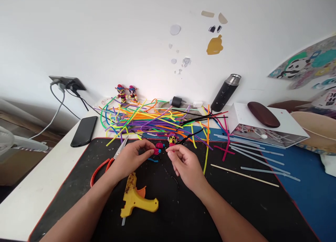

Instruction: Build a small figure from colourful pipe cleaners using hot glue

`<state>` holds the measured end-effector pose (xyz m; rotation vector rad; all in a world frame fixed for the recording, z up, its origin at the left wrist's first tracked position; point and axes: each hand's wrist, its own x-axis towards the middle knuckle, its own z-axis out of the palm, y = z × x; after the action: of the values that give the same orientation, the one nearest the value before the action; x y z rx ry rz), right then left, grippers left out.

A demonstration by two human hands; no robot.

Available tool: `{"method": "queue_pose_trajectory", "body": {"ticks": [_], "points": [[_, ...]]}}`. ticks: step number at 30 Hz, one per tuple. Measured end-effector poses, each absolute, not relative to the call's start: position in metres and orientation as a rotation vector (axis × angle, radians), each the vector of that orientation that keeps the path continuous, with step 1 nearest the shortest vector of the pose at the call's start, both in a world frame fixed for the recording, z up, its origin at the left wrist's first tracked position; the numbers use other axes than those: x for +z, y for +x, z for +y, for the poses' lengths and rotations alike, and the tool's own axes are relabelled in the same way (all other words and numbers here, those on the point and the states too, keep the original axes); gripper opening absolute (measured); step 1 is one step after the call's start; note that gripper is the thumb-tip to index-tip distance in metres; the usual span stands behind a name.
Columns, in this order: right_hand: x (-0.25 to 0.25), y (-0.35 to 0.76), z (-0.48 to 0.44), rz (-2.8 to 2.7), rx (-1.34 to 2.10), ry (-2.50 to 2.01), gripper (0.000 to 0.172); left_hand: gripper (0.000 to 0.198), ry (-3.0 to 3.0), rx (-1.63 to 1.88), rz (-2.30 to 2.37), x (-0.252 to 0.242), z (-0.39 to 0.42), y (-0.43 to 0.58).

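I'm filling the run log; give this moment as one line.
left hand: pinches pink-blue piece | right hand: pinches black pipe cleaner | glue gun: on mat

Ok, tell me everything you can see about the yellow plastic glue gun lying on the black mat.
The yellow plastic glue gun lies flat on its side on the black mat, just under the left hand, which may brush its upper end. Its body is speckled with dark, dried residue. An orange trigger shows beside the handle, which points right. A pale glue stick pokes out of the lower end. Neither hand holds it.
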<state>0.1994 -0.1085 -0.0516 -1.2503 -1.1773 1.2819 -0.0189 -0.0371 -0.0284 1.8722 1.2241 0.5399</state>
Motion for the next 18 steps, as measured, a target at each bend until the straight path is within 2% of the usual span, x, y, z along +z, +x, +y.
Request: {"method": "queue_pose_trajectory", "body": {"ticks": [9,18], "points": [[-0.046,0.203,-0.105,-1.06,1.305,-1.221,0.043,0.012,2.25,0.419,1.302,-0.029,-0.026,0.002],[-0.048,0.205,-0.104,-1.058,1.332,-1.211,0.038,0.017,2.49,0.284,1.259,-0.044,-0.018,0.01]]}}
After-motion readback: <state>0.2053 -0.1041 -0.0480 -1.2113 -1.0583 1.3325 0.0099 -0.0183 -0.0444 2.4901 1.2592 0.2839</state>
